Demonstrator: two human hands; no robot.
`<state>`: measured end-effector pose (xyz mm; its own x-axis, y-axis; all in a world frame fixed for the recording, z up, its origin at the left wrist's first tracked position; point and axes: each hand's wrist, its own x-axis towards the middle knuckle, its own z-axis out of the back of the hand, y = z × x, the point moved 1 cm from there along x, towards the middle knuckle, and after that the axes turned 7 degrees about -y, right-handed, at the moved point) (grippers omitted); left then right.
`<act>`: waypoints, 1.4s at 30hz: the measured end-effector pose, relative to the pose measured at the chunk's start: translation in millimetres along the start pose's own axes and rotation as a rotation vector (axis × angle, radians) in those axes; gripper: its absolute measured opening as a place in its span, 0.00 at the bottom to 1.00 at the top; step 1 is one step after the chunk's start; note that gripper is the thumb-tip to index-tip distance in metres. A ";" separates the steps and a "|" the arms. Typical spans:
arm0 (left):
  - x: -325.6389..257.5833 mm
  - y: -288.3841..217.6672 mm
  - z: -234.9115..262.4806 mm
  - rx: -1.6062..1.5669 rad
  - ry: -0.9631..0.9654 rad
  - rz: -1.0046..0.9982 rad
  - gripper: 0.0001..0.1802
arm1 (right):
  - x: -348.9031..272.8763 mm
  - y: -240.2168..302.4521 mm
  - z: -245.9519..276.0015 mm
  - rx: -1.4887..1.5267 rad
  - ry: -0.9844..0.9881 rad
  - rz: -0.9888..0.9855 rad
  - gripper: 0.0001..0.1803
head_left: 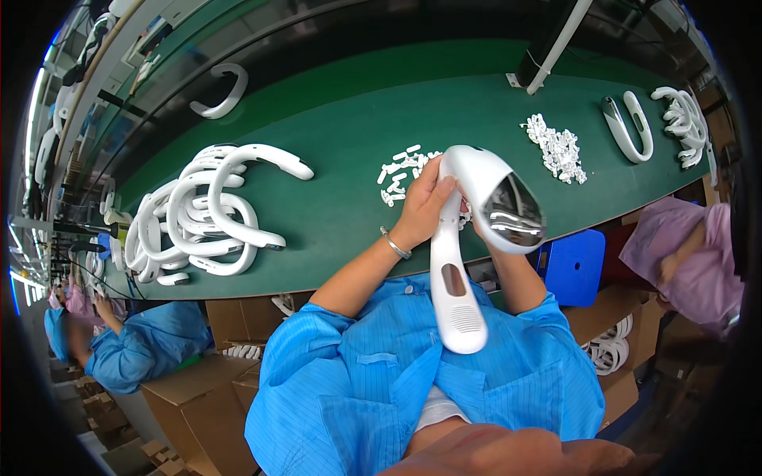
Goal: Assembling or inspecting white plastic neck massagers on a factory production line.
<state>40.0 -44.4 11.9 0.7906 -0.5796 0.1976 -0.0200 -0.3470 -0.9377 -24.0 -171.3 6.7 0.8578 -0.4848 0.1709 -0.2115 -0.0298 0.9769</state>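
In front of my chest I hold a white curved neckband device point(460, 313), with a slatted vent and a dark oval slot on one arm and a shiny mirror-like panel on the other. My left hand point(423, 205) is closed round its slotted arm, thumb on top; a bangle circles that wrist. My right hand point(479, 228) is at the other arm, mostly hidden behind it, with a few fingertips showing between the arms. Just beyond my left hand lies a loose scatter of small white plastic parts point(394, 176) on the green table point(333, 198).
A heap of white neckbands point(202, 210) lies at left, and a single curved piece point(226, 94) behind it. At right are more small white parts point(558, 151), one neckband point(635, 131) and another pile point(684, 127). Cardboard boxes point(202, 404) and a blue stool point(575, 268) stand below; co-workers sit on both sides.
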 end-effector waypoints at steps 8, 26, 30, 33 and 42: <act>-5.1 -10.3 3.1 0.082 0.054 0.087 0.27 | 10.0 17.6 4.1 0.370 0.212 -0.041 0.13; 0.2 -24.5 -3.1 0.338 0.145 -0.182 0.25 | 1.2 14.4 10.0 0.003 0.129 -0.174 0.19; -3.0 -37.3 -5.2 0.314 0.137 -0.179 0.26 | 4.0 16.1 4.8 0.160 0.112 -0.235 0.23; -2.0 -33.3 -2.6 0.327 0.123 -0.218 0.23 | 12.9 20.2 13.9 -0.073 0.248 -0.204 0.22; 8.3 -48.6 -7.0 0.243 0.181 -0.202 0.23 | 15.6 5.8 13.4 0.293 0.172 -0.215 0.25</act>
<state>43.3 -37.6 61.2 0.6424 -0.6460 0.4124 0.2886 -0.2946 -0.9110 -18.0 -190.7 13.3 0.9576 -0.2879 0.0095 -0.1217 -0.3745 0.9192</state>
